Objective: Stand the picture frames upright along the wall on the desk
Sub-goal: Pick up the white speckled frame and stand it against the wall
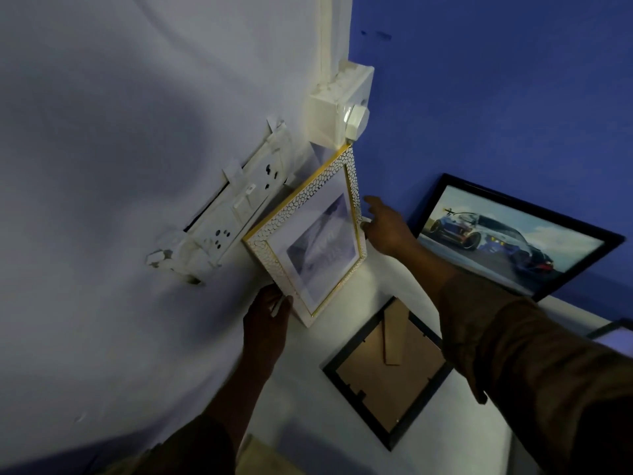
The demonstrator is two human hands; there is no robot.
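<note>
A white frame with gold edging (317,234) stands upright on the white desk (346,416), leaning against the pale wall in the corner. My left hand (267,320) grips its lower left edge. My right hand (385,228) touches the frame's right edge, fingers spread. A black frame (387,371) lies face down on the desk in front, brown backing and stand showing. A larger black frame with a car picture (510,238) leans upright against the blue wall on the right.
A white socket strip (219,221) and a white switch box (337,108) jut from the pale wall just behind the white frame. Another dark frame edge (613,329) shows at the far right. A tan object (260,457) sits at the desk's near edge.
</note>
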